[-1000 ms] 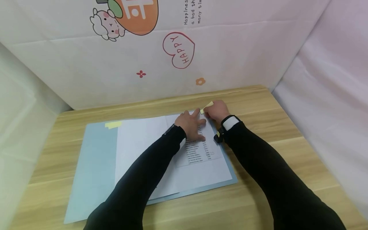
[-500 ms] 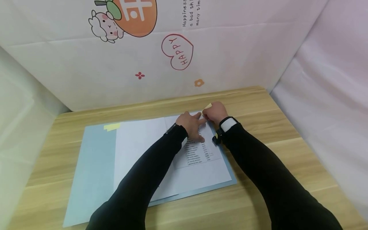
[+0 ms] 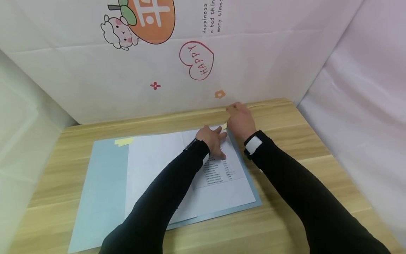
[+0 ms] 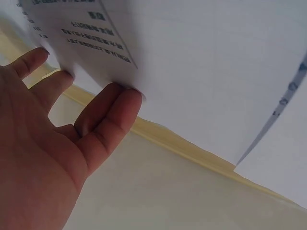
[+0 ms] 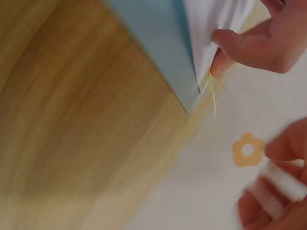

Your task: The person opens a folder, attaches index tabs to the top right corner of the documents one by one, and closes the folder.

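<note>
My left hand (image 3: pixel 211 141) presses its spread fingers on a printed white sheet (image 3: pixel 228 192), near the sheet's top right. That sheet and more white paper lie in an unfolded light-blue folder (image 3: pixel 96 190). A yellow sticky note (image 3: pixel 225 126) juts past the upper right corner; the right wrist view catches this yellow note (image 5: pixel 213 98) nearly edge-on, under a left fingertip. Just beyond that corner is my right hand (image 3: pixel 241 121), apart from the note, its fingers loosely bent. A pale blur shows among those fingers in the right wrist view; what it is stays unclear.
More yellow sticky notes (image 3: pixel 123 141) lie at the folder's upper left, by the paper's edge. A wooden table (image 3: pixel 215 233) bears the folder. White cloth (image 3: pixel 260 67) with printed drawings stands behind it, and plain cloth hangs at both sides.
My right hand has let go of the yellow sticky note at the corner and moved up and away from it, toward the table's back edge. The left hand stays on the sheet.
</note>
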Action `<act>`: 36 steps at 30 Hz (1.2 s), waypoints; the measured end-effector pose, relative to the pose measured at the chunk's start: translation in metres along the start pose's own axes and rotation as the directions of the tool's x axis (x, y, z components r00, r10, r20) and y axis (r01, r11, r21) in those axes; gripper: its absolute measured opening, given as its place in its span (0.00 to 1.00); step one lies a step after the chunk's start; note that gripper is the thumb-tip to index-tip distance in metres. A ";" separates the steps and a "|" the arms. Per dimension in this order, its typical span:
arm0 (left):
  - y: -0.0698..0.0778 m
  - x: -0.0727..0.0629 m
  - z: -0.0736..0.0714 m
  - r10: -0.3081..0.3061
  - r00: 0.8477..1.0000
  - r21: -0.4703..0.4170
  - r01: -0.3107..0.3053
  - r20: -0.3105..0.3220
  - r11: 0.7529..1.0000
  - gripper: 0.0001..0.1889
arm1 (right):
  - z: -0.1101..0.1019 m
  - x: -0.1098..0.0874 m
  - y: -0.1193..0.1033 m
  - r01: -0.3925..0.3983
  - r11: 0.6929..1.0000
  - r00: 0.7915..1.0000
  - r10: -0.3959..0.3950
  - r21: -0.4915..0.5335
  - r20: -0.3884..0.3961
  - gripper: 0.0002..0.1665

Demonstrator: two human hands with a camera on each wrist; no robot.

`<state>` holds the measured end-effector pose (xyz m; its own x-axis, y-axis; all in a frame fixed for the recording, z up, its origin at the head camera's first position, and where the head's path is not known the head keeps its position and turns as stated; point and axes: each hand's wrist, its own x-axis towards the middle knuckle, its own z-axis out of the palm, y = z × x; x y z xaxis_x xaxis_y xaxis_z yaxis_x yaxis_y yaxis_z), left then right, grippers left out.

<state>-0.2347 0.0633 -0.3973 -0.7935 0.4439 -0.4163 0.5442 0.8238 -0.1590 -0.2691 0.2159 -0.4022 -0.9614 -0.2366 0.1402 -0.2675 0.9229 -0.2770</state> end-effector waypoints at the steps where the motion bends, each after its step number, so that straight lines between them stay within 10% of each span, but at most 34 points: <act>1: 0.000 0.000 0.000 -0.003 1.000 -0.002 0.003 0.002 1.000 0.53 | 0.000 -0.002 -0.003 0.069 0.997 0.998 -0.069 -0.036 0.007 0.26; 4: 0.000 -0.001 -0.001 -0.016 1.000 -0.008 0.016 0.006 1.000 0.53 | 0.005 -0.007 -0.007 0.178 0.980 0.979 -0.166 -0.095 0.122 0.18; 8: 0.002 -0.005 0.000 -0.009 1.000 0.005 0.009 -0.008 1.000 0.53 | 0.015 -0.013 -0.004 0.135 0.984 0.967 -0.106 -0.113 0.233 0.14; 28: 0.011 -0.040 0.006 0.119 0.991 0.111 -0.113 -0.055 0.987 0.43 | 0.013 -0.035 -0.008 0.209 0.962 0.919 -0.130 -0.178 0.373 0.33; 36: 0.010 -0.044 0.006 0.123 0.990 0.073 -0.118 -0.066 0.990 0.43 | 0.013 -0.039 -0.008 0.126 0.950 0.953 -0.035 -0.287 0.301 0.30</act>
<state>-0.1932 0.0501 -0.3858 -0.7371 0.5638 -0.3724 0.6521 0.7380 -0.1735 -0.2305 0.2141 -0.4176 -0.9260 -0.3494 -0.1433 -0.3566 0.9339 0.0275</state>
